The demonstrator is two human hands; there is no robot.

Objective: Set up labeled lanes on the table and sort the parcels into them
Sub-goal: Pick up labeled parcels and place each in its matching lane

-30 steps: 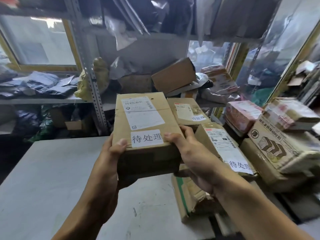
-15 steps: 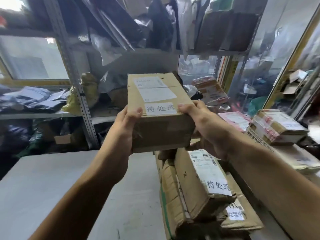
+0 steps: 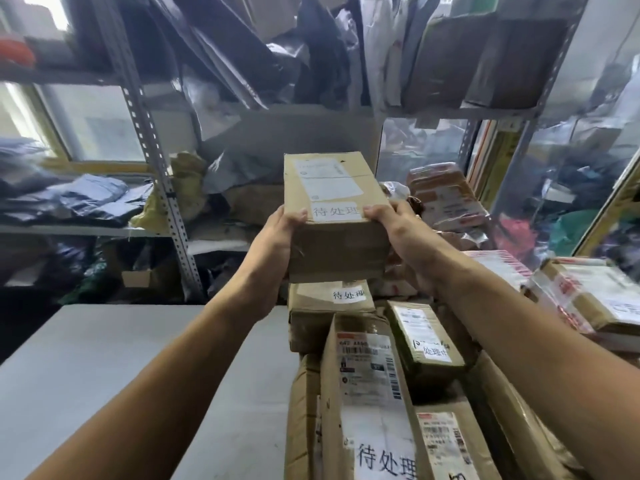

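Note:
A brown cardboard parcel (image 3: pixel 332 216) with a shipping slip and a white handwritten label on top is gripped at both near corners, my left hand (image 3: pixel 273 244) on its left side and my right hand (image 3: pixel 401 237) on its right. It sits just above, perhaps touching, another labeled box (image 3: pixel 329 306) at the far end of a row of labeled cardboard parcels (image 3: pixel 374 393) along the right of the grey table (image 3: pixel 121 358).
Red-taped parcels (image 3: pixel 588 299) pile up at the far right. Metal shelving (image 3: pixel 156 174) behind the table holds dark poly bags, boxes and wrapped goods. A leaning box (image 3: pixel 446 199) stands behind the held parcel.
Both hands have carried the parcel away from me and to the right, from above the table's middle to the far end of the parcel row. The camera has tilted up.

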